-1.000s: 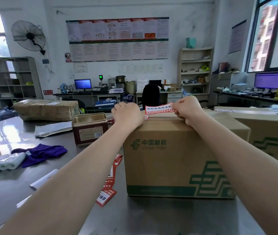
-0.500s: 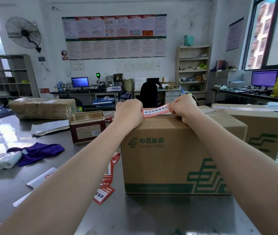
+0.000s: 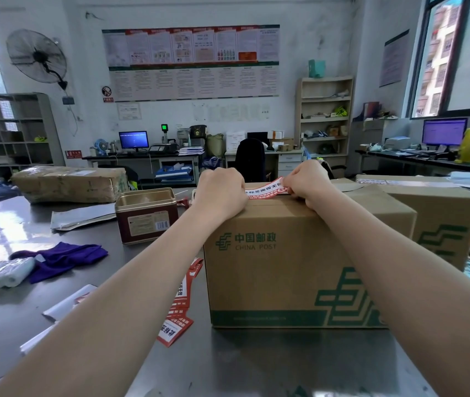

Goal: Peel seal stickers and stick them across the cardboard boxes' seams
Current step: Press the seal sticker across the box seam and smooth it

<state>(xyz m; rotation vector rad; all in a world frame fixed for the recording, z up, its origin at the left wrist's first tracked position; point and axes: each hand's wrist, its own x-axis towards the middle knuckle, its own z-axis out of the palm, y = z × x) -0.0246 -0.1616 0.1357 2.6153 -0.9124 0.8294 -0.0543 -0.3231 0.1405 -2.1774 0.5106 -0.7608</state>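
The cardboard box (image 3: pixel 299 253) stood on the steel surface (image 3: pixel 256 362), close in front of the person, with a second box (image 3: pixel 440 219) just behind it to the right. Across its top, at the far side, a red-and-white seal sticker (image 3: pixel 265 189) was stretched between the two hands. The right hand (image 3: pixel 305 181) pinched the sticker's right end, fingers curled tight around it. The left hand (image 3: pixel 222 193) was curled over the left end, but its fingers were hidden behind the knuckles, so whether its grip had hold of the sticker or only pressed it down could not be told.

The step in hand looked like laying the sticker over the seam between the top flaps. To do it well, the sticker should be kept taut and level so it lands without wrinkles, with about half on each flap. One end wants pressing down first, then a smooth stroke toward the other end to drive out air. The pinch should let go only once most of the length has stuck. More stickers (image 3: pixel 178 316) lay on the surface beside the box's left face, ready for the next seam.
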